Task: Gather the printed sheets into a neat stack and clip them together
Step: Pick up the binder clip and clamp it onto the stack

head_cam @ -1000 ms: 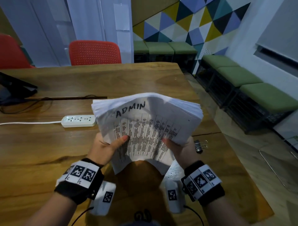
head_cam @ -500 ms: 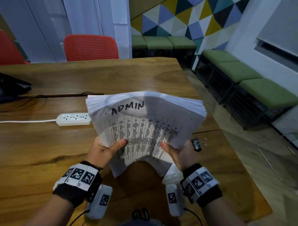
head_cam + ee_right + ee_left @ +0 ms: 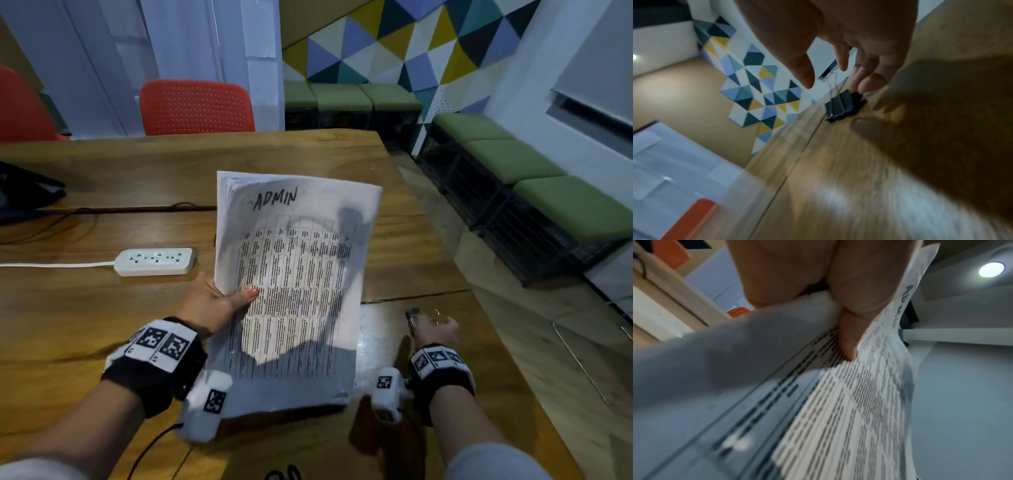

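Note:
A stack of printed sheets [image 3: 294, 291] with "ADMIN" handwritten on top stands on its lower edge on the wooden table [image 3: 85, 329], leaning away from me. My left hand [image 3: 212, 305] grips its left edge, thumb on the front page; the left wrist view shows that thumb [image 3: 849, 337] pressed on the printed sheets [image 3: 838, 418]. To the right of the stack, my right hand [image 3: 435, 329] is down at a black binder clip [image 3: 412, 317] lying on the table. In the right wrist view the right hand [image 3: 836, 86] is spread, fingertips [image 3: 865, 86] at the binder clip [image 3: 842, 107], thumb apart from it.
A white power strip [image 3: 154, 261] with its cord lies left of the stack. A dark object [image 3: 20, 192] sits at the far left. A red chair [image 3: 197, 108] stands behind the table. The table's right edge is just beyond the clip, with green benches [image 3: 513, 161] past it.
My right hand let go of the sheets and moved right, down to the binder clip. The stack, earlier bent and held in both hands, now stands flatter in the left hand alone.

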